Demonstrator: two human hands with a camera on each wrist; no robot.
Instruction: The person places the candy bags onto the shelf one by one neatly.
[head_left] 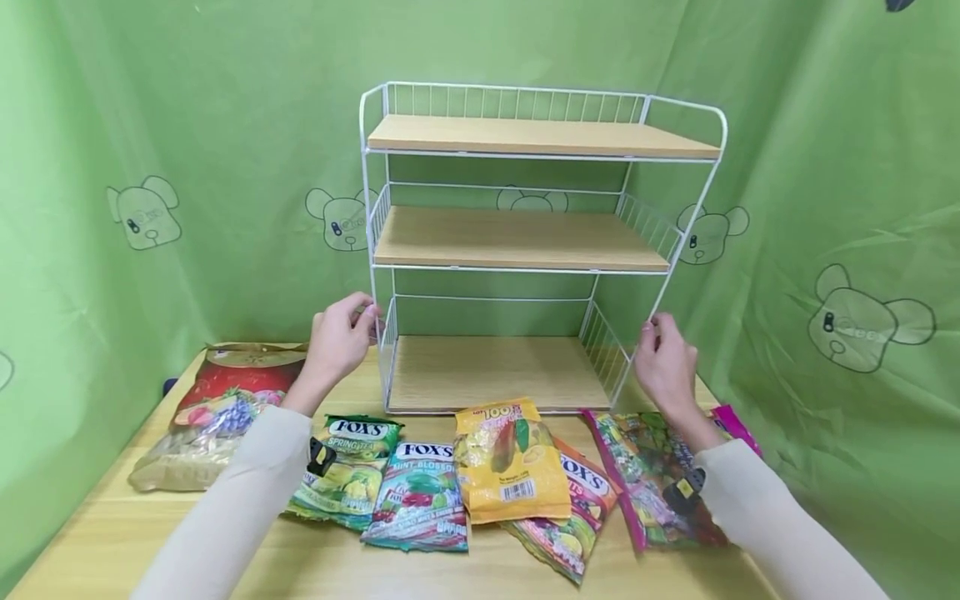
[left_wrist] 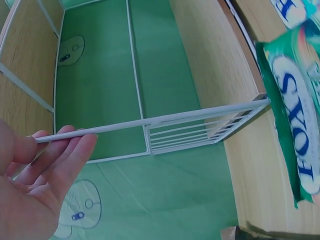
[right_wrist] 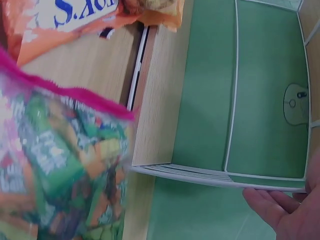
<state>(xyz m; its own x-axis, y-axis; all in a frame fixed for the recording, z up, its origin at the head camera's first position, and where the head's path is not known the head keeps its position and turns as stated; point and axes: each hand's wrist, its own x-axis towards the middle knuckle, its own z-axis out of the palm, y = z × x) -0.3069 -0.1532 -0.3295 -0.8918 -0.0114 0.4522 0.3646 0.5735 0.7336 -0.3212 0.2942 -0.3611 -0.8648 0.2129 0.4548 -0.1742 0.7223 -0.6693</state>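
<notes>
A three-tier white wire shelf rack with wooden boards stands upright at the back of the table. My left hand pinches its left front post, with thumb and fingers on either side of the wire in the left wrist view. On the opposite side my right hand pinches the right front post, low on the rack. All three boards are bare. Just in front of the rack lies a yellow mango candy bag, overlapping an orange Fox's bag. A green Fox's bag shows beside the rack's bottom board.
A blue Mint Blossom Fox's bag lies between the green and yellow bags. At far left is a large red and gold bag. A clear pink-edged candy bag lies under my right forearm. Green curtains surround the table.
</notes>
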